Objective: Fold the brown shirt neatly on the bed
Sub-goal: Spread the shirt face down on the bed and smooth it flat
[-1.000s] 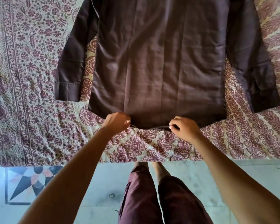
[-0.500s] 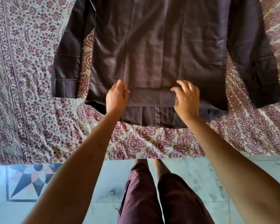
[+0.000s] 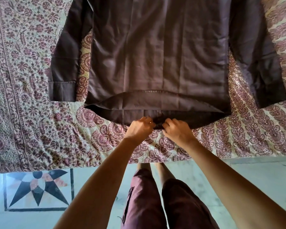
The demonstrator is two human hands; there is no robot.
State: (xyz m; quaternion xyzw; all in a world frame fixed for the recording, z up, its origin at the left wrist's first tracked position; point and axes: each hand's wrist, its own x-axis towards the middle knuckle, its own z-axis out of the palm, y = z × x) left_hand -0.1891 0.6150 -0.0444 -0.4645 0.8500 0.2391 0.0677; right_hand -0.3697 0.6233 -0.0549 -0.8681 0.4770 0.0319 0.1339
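The brown shirt [image 3: 158, 52] lies spread flat on the bed, back side up, with a sleeve [image 3: 66, 60] down the left and another sleeve [image 3: 256, 52] down the right. Its upper layer's hem is turned back in a narrow band [image 3: 155, 101], which bares the lower layer underneath. My left hand [image 3: 139, 128] and my right hand [image 3: 177, 130] sit close together at the middle of the near hem, fingers pinched on the lower layer's edge. The collar end is out of view beyond the top.
A bedsheet [image 3: 23, 100] with maroon floral and paisley print covers the bed; its near edge [image 3: 205, 158] runs across below my hands. Below that are pale floor tiles with a black star inlay [image 3: 38, 189]. My legs in maroon trousers [image 3: 144, 202] stand against the bed.
My hands left the turned-back top layer lying on the shirt, came back toward me and moved together, and now pinch the lower hem at its middle.
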